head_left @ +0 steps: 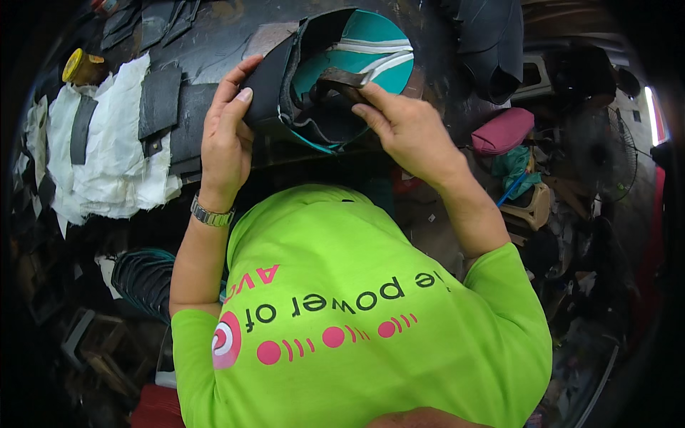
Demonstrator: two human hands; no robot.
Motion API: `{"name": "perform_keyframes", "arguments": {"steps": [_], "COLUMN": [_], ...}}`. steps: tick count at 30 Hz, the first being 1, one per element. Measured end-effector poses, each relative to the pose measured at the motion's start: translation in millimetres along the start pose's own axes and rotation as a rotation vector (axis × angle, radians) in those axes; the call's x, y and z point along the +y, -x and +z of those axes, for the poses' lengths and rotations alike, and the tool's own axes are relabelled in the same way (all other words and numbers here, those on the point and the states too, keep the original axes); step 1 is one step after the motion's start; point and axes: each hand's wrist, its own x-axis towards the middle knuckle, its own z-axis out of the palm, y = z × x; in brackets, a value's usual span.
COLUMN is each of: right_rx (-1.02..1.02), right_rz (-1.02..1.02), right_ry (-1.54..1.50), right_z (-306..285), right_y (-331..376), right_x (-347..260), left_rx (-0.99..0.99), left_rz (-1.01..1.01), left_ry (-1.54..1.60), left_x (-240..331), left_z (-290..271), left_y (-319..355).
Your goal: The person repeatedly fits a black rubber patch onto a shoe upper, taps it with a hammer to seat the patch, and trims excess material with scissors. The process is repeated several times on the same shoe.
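The right hand (407, 128) hides part of the dark tool (342, 78); clutter at the right is too dim to identify.

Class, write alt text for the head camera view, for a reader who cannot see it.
Seen from above, a person in a lime green shirt holds a black and teal shoe upper over a dark workbench. The left hand grips its black edge, while the right hand presses a dark flat tool inside it. White cloth and black strips lie to the left.

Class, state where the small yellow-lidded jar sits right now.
In the head view, the yellow-lidded jar lies upper left on the dark bench, beside the white cloth.
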Motion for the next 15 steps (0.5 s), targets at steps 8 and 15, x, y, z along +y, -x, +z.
{"name": "perform_keyframes", "arguments": {"steps": [8, 15], "right_rx": [0.038, 0.393], "right_rz": [0.101, -0.004], "right_ry": [0.013, -0.35], "right_z": [2.2, -1.3], "right_y": [16.4, 23.1], "right_x": [2.3, 11.3], "left_rx": [-0.049, -0.029], "left_rz": [-0.035, 0.001], "left_ry": [-0.037, -0.018], "left_x": [2.6, -2.6], "left_z": [3.3, 11.2], "left_y": [-8.6, -9.5]}}
